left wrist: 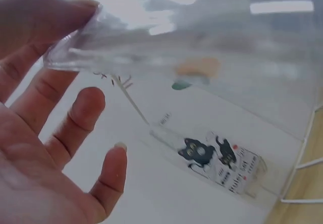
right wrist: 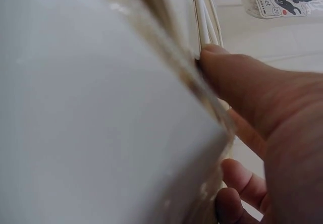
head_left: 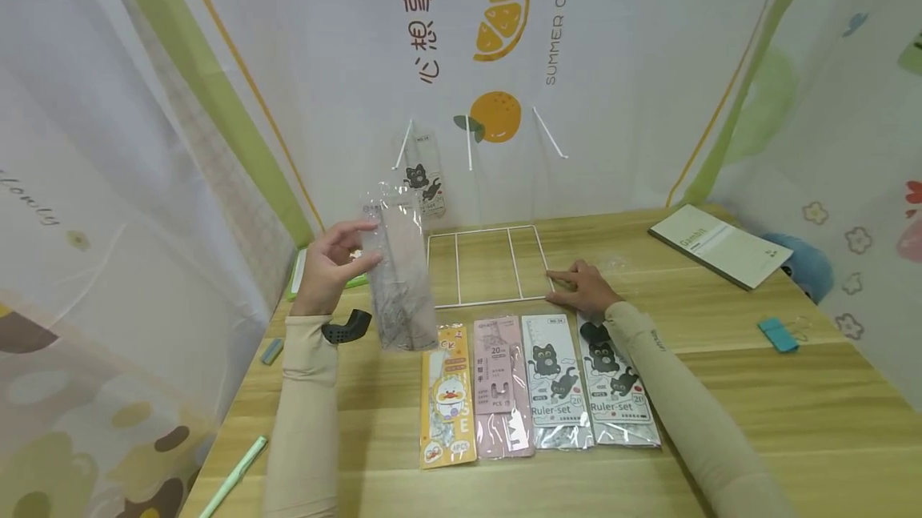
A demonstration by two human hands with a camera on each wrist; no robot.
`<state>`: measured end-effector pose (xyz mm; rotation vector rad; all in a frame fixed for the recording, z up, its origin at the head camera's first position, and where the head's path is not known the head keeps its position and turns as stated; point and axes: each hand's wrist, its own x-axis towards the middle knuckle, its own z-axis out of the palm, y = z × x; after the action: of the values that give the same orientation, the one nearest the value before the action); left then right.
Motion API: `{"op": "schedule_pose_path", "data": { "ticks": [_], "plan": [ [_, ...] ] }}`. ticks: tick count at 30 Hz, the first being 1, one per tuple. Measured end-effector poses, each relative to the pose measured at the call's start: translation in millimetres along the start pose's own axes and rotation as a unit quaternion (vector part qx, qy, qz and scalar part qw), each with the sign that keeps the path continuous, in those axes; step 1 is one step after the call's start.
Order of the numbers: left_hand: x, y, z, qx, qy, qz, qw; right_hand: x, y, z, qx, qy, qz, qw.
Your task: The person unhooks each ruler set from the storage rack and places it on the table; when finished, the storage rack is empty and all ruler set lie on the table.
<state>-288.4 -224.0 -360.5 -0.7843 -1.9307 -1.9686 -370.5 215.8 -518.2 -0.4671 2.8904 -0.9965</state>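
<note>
In the head view my left hand (head_left: 333, 262) pinches the edge of a clear plastic pack (head_left: 402, 270) between thumb and fingers, holding it upright. In the left wrist view its other fingers (left wrist: 88, 108) are spread loosely. My right hand (head_left: 587, 287) holds the right side of a white wire rack (head_left: 488, 263), and in the right wrist view the thumb (right wrist: 237, 67) lies against a white wire. A ruler set pack with black cats (head_left: 423, 182) hangs from the rack's left prong (head_left: 403, 144), behind the held pack.
A yellow duck pack (head_left: 448, 398), a pink pack (head_left: 497, 438) and two cat ruler sets (head_left: 558, 382) lie in a row. To the right are a notebook (head_left: 720, 242) and a blue clip (head_left: 778, 335). A pale green stick (head_left: 234, 476) lies at left.
</note>
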Motion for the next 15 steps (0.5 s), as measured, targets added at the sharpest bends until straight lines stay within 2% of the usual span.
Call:
{"op": "schedule_pose_path", "data": {
  "ticks": [5, 9, 12, 15],
  "plan": [
    [-24.9, -15.6, -11.1, 0.038, 0.013, -0.074, 0.9965, 1.3, 1.7, -0.5, 0.004, 0.001, 0.004, 1.0000],
    [-49.2, -38.0, -18.8, 0.037, -0.013, -0.139, 0.9895, 1.5, 0.8, -1.7, 0.000, 0.009, -0.002, 1.0000],
    [-67.8, -53.4, -22.3, 0.042, -0.044, -0.204, 0.9771, 0.9, -0.5, -1.0, 0.000, 0.007, -0.006, 1.0000],
    [-84.0, -64.2, -23.9, 0.065, -0.066, -0.277, 0.9565, -0.4, -2.2, 0.2, 0.005, 0.001, -0.001, 1.0000]
  ]
}}
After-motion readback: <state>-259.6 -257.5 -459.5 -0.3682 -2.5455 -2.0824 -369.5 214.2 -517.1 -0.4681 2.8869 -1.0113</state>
